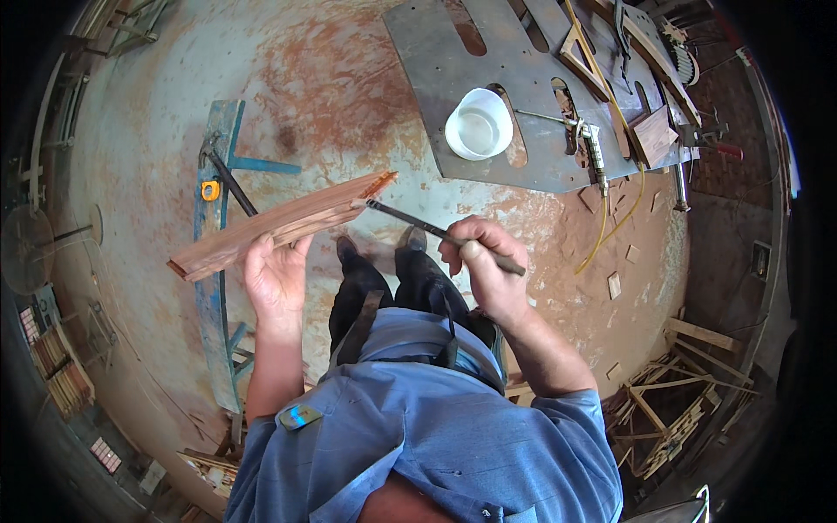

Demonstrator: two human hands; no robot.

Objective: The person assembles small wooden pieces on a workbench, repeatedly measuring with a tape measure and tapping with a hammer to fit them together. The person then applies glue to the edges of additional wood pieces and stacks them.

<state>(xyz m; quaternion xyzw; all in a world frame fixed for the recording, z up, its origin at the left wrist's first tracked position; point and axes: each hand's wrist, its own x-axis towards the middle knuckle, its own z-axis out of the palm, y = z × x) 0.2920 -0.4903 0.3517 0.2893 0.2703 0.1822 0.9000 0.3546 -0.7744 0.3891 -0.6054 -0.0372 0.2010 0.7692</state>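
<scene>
A long reddish-brown wooden piece [270,225] is held up at a slant by my left hand [277,277], its fingers closed on the lower edge. The far right end of the wood has an orange-brown, wet-looking cut face. My right hand [490,261] grips the dark handle of a slim paintbrush [418,223]. The pale brush tip is at the wood, just below that right end; whether it touches cannot be told. A white plastic tub [479,125] stands on the grey metal table [418,52], beyond my right hand.
An air blow gun [596,157] with a yellow hose [602,231] lies at the table's edge, near wooden pieces. A blue bench [209,327] stands at my left, bearing a hammer [231,183] and a yellow tape measure [209,191]. Scrap wood [671,418] is piled at lower right.
</scene>
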